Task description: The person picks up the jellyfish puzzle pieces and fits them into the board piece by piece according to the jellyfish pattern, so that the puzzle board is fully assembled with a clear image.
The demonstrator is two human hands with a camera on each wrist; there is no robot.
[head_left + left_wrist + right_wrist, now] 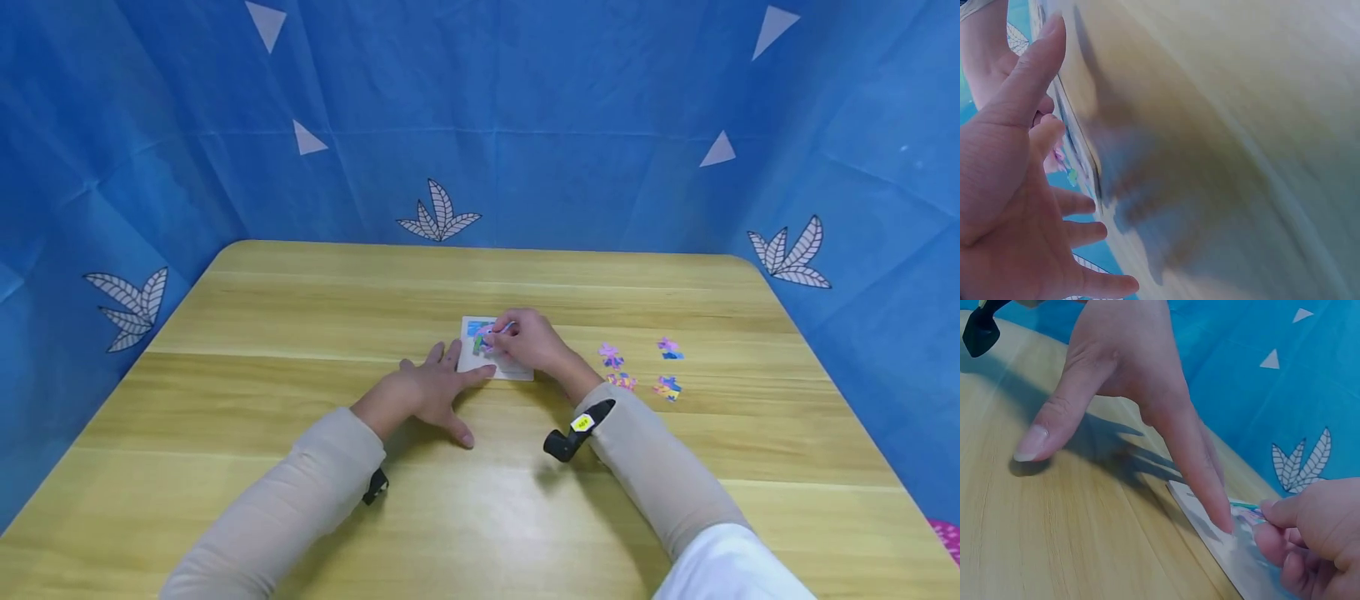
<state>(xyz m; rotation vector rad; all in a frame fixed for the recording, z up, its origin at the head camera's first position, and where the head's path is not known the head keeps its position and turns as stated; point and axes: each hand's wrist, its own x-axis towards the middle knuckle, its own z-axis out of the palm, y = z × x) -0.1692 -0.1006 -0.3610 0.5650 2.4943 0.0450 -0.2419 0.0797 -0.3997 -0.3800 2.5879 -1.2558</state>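
Observation:
A small white puzzle board (513,372) lies flat near the middle of the table, with a patch of coloured picture at its upper left. My right hand (534,340) is over it, thumb and fingertips pinching a colourful jigsaw piece (1246,506) just above the board. My fingers partly hide that piece and the picture. From the left, my left hand (431,392) reaches over with its fingers spread and straight. Its index finger (1204,481) rests at the board's near-left part, and the thumb points toward the front of the table.
To the right of the board lie several loose jigsaw pieces, among them a pink and blue one (670,348) and a yellow and blue one (667,388). The wooden table (465,533) has a blue patterned curtain (585,167) behind and beside it.

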